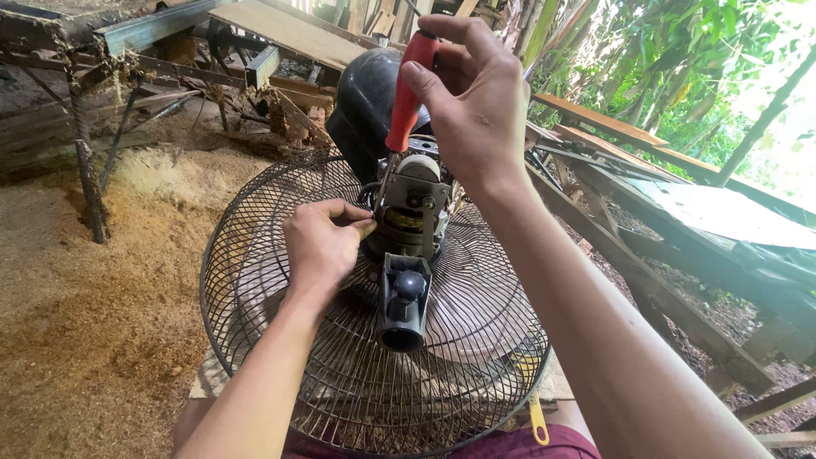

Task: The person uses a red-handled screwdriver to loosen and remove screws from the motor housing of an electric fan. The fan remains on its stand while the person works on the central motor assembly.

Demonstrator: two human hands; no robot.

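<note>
1. We find the fan [374, 340] in the lower centre of the frame, lying face down with its round wire guard [255, 221] towards us and its exposed motor [412, 212] at the centre.
2. The right hand [480, 102], at upper centre, wraps its fingers and thumb around the red handle of a screwdriver [406, 98]; the shaft runs down and to the left into the upper left corner of the motor.
3. The left hand [321, 246], at centre left, rests on the guard with its fingers curled and pressed together against the left side of the motor; we cannot tell whether the fingertips pinch a small part there.
4. A dark plastic motor cover [365, 106] sits just behind the motor, at upper centre.
5. The grey neck socket [402, 302] projects from the motor towards the lower centre.
6. Sawdust [93, 289] covers the ground at left; wooden planks [680, 280] run along the right of the frame.
</note>
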